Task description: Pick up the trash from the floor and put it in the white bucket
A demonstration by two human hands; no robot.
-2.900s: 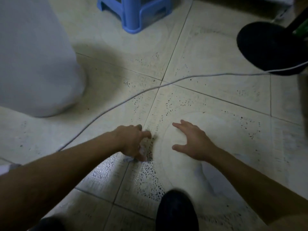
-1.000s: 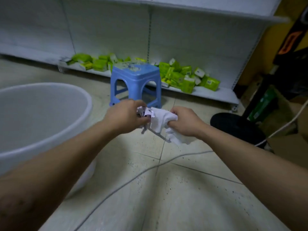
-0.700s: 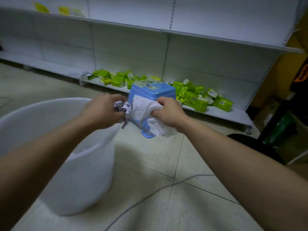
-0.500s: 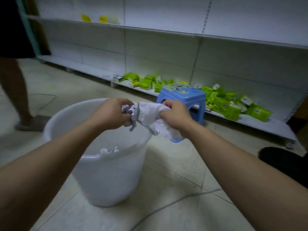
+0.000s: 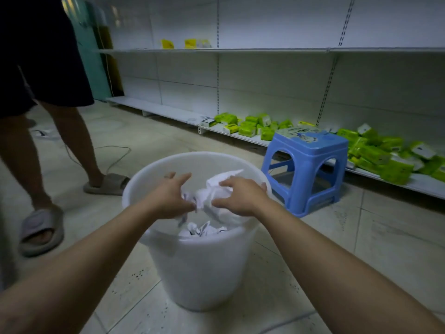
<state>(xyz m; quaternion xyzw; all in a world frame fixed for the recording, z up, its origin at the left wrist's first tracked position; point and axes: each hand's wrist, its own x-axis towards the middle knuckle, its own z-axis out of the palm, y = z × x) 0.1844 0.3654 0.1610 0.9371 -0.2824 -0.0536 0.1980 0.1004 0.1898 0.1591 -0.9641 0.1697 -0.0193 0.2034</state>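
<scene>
Head view: both hands over the bucket [image 5: 199,261] mouth. Left hand [image 5: 169,197] fingers spread, right hand [image 5: 237,197] loosening, possibly still pinching trash [image 5: 212,194] (white crumpled paper) between them. More paper [image 5: 202,230] inside. Stool [image 5: 307,165] beside the bucket's right.

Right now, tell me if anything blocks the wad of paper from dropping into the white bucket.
Nothing visible does. The crumpled paper sits between the left hand and right hand, directly over the open white bucket, with only earlier scraps lying low inside.
</scene>
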